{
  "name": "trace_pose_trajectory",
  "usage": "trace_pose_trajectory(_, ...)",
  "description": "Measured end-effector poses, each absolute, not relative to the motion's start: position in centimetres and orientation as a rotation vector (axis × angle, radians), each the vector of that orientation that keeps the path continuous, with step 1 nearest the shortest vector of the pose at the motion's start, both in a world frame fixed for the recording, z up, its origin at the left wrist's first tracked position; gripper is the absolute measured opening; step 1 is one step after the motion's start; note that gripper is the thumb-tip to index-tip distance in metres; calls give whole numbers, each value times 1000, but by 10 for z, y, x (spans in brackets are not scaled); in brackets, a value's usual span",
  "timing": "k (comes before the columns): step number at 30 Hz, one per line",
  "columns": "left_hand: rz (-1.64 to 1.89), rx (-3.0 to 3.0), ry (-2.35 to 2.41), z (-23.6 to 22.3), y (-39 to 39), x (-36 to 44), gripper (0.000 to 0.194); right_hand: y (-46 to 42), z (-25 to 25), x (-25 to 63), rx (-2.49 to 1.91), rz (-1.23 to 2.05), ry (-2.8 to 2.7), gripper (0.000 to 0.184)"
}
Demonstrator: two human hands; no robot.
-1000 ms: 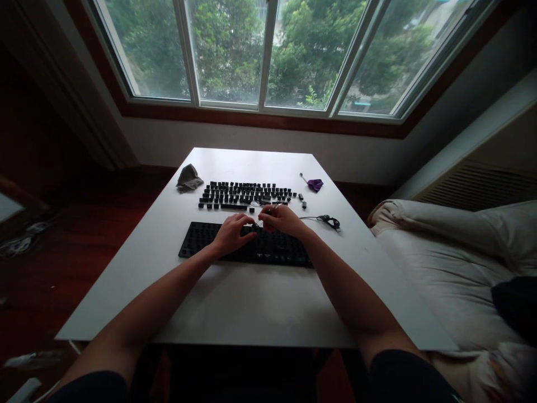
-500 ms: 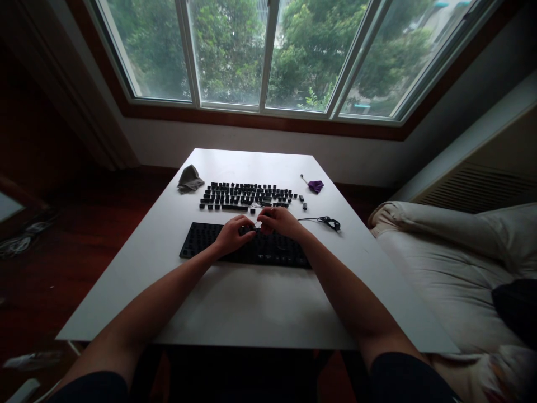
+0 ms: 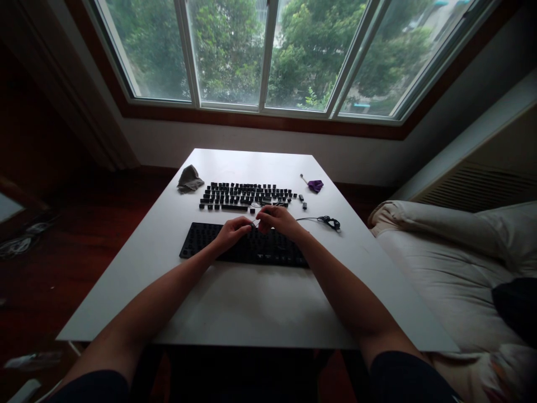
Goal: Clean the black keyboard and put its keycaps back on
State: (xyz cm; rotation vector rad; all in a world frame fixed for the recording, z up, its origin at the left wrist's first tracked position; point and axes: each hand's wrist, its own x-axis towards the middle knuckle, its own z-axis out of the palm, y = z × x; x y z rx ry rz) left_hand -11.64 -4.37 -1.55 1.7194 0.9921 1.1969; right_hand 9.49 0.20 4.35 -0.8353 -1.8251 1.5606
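Observation:
A black keyboard (image 3: 201, 238) lies across the white table with both my hands above its upper part. My left hand (image 3: 231, 232) is closed, thumb and index finger pinched on a small dark keycap (image 3: 253, 225) that barely shows. Beside it, my right hand (image 3: 279, 220) is closed around a thin wire keycap puller (image 3: 255, 221). Its pale wire reaches to the left fingertips, and the right fingers hide the rest. Beyond the keyboard, loose black keycaps (image 3: 235, 198) stand in rows, a long spacebar (image 3: 234, 207) among them.
A grey cloth (image 3: 190, 180) lies at the table's far left. At the right are a purple cloth (image 3: 315, 186), a small brush (image 3: 303, 178) and a coiled black cable (image 3: 329, 222). A pale sofa (image 3: 436, 257) stands right of the table; a window is ahead.
My left thumb and fingers have closed together from a wider curl into a pinch at the wire's end. My right hand stays nearly in place. The keyboard and keycap rows have not moved.

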Motion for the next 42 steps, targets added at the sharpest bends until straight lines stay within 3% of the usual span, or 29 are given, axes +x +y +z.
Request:
trace_pose_trajectory(13, 1237, 1738, 1042, -22, -43, -113, 32, 2, 32, 90, -938, 1418, -1842, 36)
trace_pose_trajectory(21, 1249, 2038, 1158, -16, -50, -113, 32, 5, 25, 88, -1036, 1371, -1797, 34)
trace_pose_trajectory(42, 975, 2555, 1133, -19, -43, -120, 27, 5, 2, 87, -1121, 1332, -1787, 30)
